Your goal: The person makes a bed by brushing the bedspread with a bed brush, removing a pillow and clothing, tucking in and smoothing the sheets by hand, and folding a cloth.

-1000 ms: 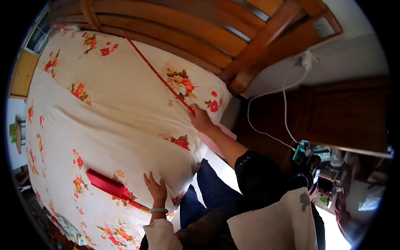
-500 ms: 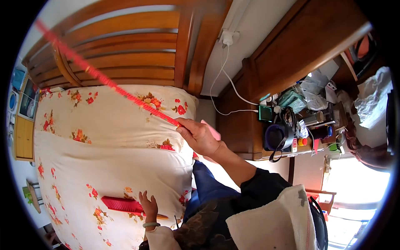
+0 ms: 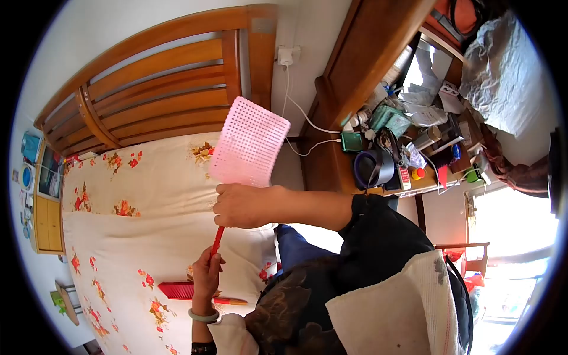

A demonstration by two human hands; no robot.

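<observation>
A pink fly swatter (image 3: 251,142) with a square, holed head is up in front of me, over the bed's edge. My right hand (image 3: 247,206) is wrapped around it just below the head. Lower down, my left hand (image 3: 207,272) is closed around the red handle (image 3: 218,239), and a pale bangle (image 3: 203,316) circles that wrist. On the sheet close to my left hand lies a bed brush with red bristles (image 3: 176,290) and a wooden handle, partly hidden behind my wrist.
A flowered sheet (image 3: 130,236) covers the bed, with a slatted wooden headboard (image 3: 160,83) behind. To the right, a cluttered wooden desk holds a purple tape roll (image 3: 368,170), plastic bags (image 3: 387,121) and a green box (image 3: 351,142). White cables run from a wall plug (image 3: 287,55).
The fly swatter has swung round, so its pink head now points up and its red handle down. My left hand, open before, has closed on the handle.
</observation>
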